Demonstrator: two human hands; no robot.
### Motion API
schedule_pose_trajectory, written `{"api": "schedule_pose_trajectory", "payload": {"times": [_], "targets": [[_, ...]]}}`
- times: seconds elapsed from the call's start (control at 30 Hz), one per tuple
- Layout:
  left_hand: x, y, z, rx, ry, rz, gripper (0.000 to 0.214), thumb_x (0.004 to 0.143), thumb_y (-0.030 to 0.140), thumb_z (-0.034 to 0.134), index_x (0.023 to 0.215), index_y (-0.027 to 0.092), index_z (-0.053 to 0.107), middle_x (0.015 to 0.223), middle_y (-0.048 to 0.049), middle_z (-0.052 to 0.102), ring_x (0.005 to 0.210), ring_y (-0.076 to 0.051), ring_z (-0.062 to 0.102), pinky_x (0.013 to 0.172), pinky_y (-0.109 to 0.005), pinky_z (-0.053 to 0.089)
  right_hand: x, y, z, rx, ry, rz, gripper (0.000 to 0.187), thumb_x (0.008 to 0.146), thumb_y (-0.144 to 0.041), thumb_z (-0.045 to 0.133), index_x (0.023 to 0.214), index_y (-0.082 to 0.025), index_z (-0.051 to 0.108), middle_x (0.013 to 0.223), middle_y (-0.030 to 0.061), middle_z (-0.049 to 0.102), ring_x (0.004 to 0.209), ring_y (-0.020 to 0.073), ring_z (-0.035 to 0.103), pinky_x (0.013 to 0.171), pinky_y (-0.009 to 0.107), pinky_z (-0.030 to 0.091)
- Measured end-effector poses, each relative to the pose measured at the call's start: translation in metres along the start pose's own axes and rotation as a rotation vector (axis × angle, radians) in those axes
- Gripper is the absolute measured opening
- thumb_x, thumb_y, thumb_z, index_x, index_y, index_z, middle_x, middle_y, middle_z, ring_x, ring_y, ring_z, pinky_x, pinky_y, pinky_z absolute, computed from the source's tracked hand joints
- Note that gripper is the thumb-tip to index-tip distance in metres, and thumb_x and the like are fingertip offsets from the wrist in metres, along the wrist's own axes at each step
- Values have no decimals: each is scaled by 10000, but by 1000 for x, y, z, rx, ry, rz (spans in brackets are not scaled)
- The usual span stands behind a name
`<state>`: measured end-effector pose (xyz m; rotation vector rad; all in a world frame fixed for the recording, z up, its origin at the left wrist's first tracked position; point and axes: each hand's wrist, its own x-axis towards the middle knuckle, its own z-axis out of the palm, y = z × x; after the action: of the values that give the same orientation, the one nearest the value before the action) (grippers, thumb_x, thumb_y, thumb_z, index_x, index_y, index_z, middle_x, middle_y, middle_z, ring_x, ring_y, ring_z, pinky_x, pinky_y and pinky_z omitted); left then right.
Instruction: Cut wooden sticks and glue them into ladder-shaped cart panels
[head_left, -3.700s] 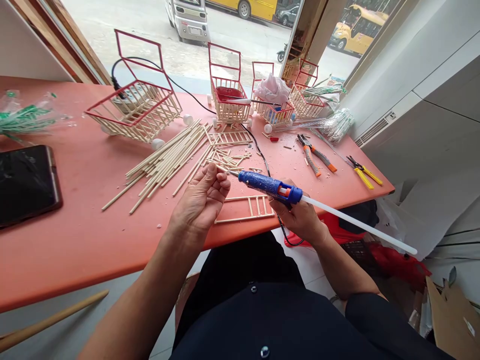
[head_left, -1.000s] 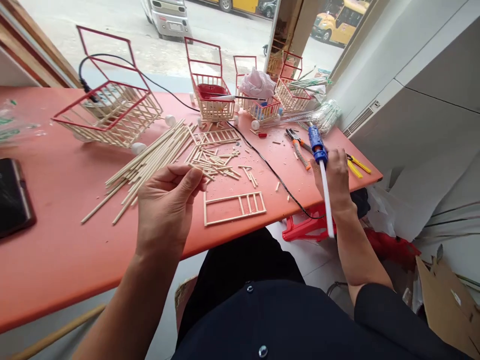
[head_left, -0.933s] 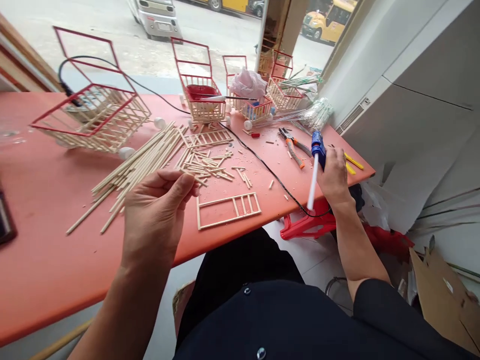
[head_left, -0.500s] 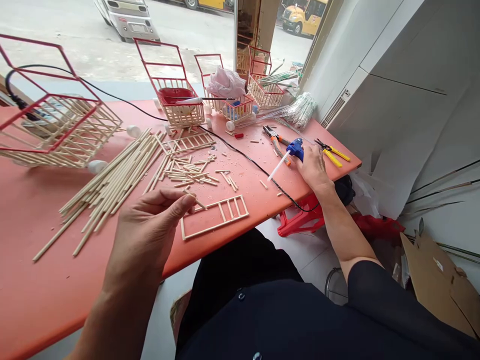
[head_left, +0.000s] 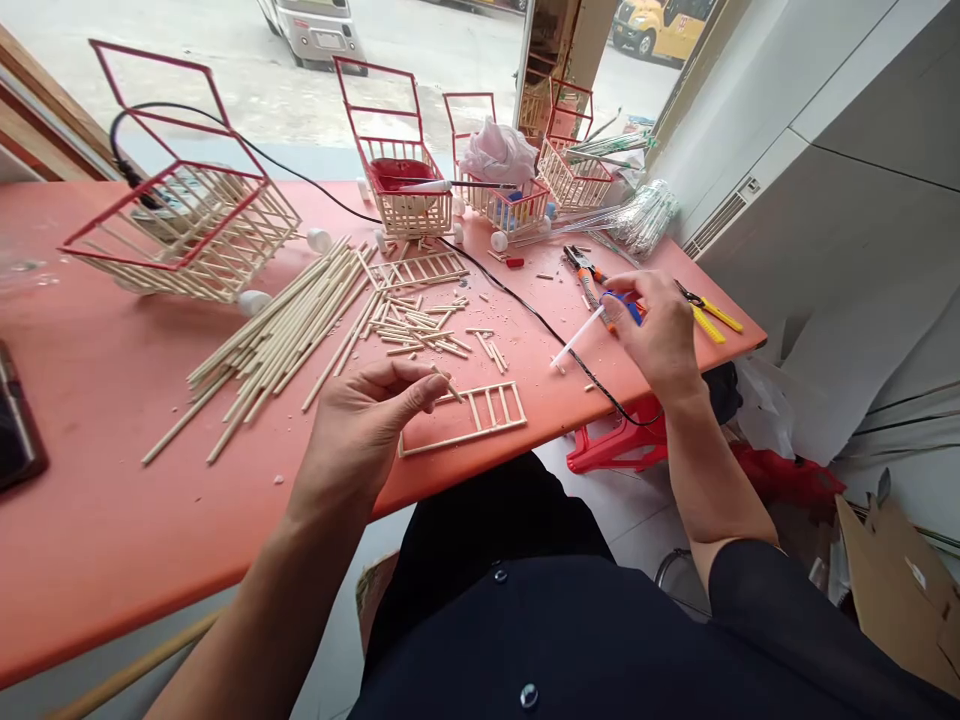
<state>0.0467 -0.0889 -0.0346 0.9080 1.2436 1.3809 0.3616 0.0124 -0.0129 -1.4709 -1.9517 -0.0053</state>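
Note:
My left hand (head_left: 371,425) pinches a short wooden stick (head_left: 448,387) between thumb and fingers, just left of a flat stick frame (head_left: 465,422) lying near the table's front edge. My right hand (head_left: 654,325) rests over the blue glue gun (head_left: 624,305) on the red table (head_left: 112,480), near its right end. The gun's white glue rod (head_left: 577,339) points toward the frame. Its black cord (head_left: 525,305) runs across the table.
A pile of long sticks (head_left: 277,330) and short cut sticks (head_left: 420,330) lies mid-table. Several red-and-wood toy carts (head_left: 184,225) stand along the window. Orange pliers (head_left: 585,270) and yellow cutters (head_left: 709,315) lie by my right hand. A dark tablet (head_left: 15,425) sits far left.
My right hand carried the glue gun from beside my left hand to the table's right end and laid it down. My left hand keeps the short stick and has moved nearer the flat frame.

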Motion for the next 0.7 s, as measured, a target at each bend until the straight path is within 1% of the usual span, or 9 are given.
{"api": "schedule_pose_trajectory", "payload": {"times": [0.03,0.07,0.1,0.17,0.23,0.37,0.5,0.6,0.7], "targets": [[0,-1,0,19,1,11,212,638,336,998,700,217,835,693,-14,756,694,-143,662,695,-251,546,-5,-20,2,166,-41,-44,230,1063,-374,670,1134,-186,781,1145,133,776,1040,275,707,1005,441,556],[-1,-2,1,33,0,23,194,646,322,992,710,221,839,707,-14,768,707,-149,675,706,-255,556,-9,-39,6,340,-140,-76,272,1058,-443,695,1074,-189,793,1059,105,781,952,243,702,895,388,562],[-2,-3,1,43,-5,36,183,654,312,989,719,225,843,723,-15,780,720,-154,687,717,-259,566,-14,-57,11,493,-277,-104,313,1033,-492,737,1034,-186,801,996,85,781,896,218,692,816,349,545],[-3,-4,2,53,-22,61,179,668,307,995,742,233,849,757,-15,803,746,-164,710,740,-265,581,-20,-85,23,718,-483,-113,346,1017,-520,770,1005,-175,806,929,58,778,819,175,665,740,309,496],[-5,-4,1,59,-46,90,182,690,321,1001,767,238,858,781,-16,818,767,-174,727,760,-275,595,-23,-100,36,896,-631,-101,395,991,-553,801,999,-159,799,916,52,778,816,158,655,749,297,486],[-8,-3,-1,76,-84,149,169,728,336,1000,777,242,868,769,-15,815,740,-176,726,721,-279,604,-19,-104,52,1080,-823,-49,463,909,-591,882,939,-140,784,881,40,753,820,148,627,751,282,483],[-9,-4,-1,21,-118,181,166,713,319,1019,747,254,870,774,-14,822,774,-189,759,754,-286,635,-15,-103,56,1161,-941,5,429,839,-512,964,883,-133,767,806,-3,686,762,114,563,722,255,456],[-8,-7,0,-30,-131,175,172,713,340,1030,761,263,884,797,-23,840,795,-206,783,783,-309,656,-16,-105,56,1222,-996,39,407,835,-472,974,873,-135,748,782,-26,643,714,91,512,716,245,451],[-7,-10,0,-66,-111,122,209,675,349,1053,757,259,883,799,-30,848,787,-203,786,794,-304,656,-17,-106,57,1229,-989,31,401,850,-466,962,899,-139,735,808,-20,643,736,97,521,721,246,451]]}}
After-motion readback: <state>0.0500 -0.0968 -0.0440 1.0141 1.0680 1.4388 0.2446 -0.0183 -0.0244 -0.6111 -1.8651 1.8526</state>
